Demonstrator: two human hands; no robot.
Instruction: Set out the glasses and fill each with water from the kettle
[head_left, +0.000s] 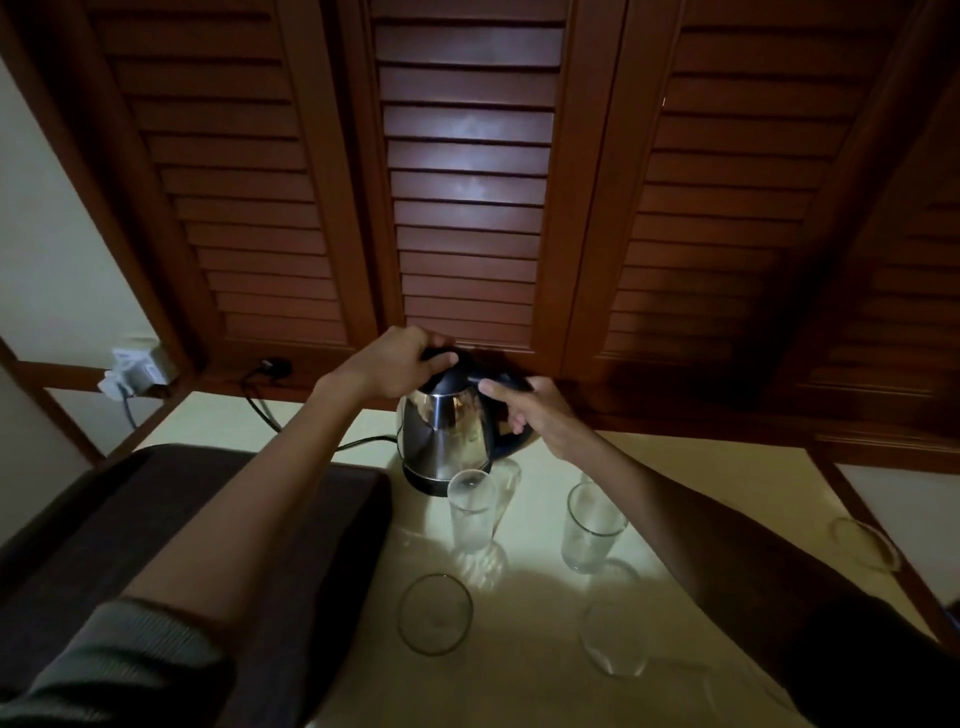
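A steel kettle (445, 436) with a black lid and handle stands on its black base at the back of the pale table (530, 649). My left hand (402, 366) rests on the lid, fingers curled over it. My right hand (535, 410) is wrapped around the black handle on the kettle's right side. Several clear glasses stand upright in front: one (470, 512) right before the kettle, one (592, 525) to its right, one (435, 613) nearer me, seen from above, and one (613, 642) at the near right.
A dark cushioned seat (171, 519) lies left of the table. The kettle's black cord (270, 410) runs back left to a wall socket (137, 369). Brown louvred doors (467, 182) rise behind the table. Another glass (865, 543) stands at the far right edge.
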